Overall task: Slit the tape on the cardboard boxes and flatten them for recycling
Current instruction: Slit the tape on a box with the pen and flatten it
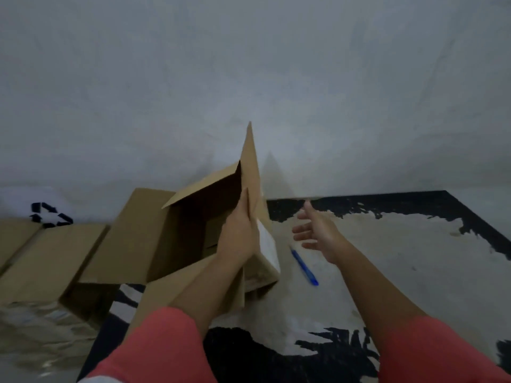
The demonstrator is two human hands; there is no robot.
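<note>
Our open cardboard box (pixel 138 239) sits on the counter (pixel 401 258). The white bag (pixel 16 200) at far left bears only a black recycling symbol (pixel 49 215). Our left hand (pixel 239 233) grips the box's upright flap (pixel 250 164). Our right hand (pixel 318 230) hovers beside it with fingers spread, above a blue pen (pixel 304 265).

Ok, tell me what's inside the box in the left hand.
Inside the box only shadowed cardboard walls and inner flaps show; no loose contents are visible. The left hand and the near flap cover its front floor.

cardboard boxes (pixel 250 164) (pixel 55 258): 2 | blue pen (pixel 304 266): 1 | hands (pixel 239 233) (pixel 318 230): 2 | white bag (pixel 25 199): 1
</note>
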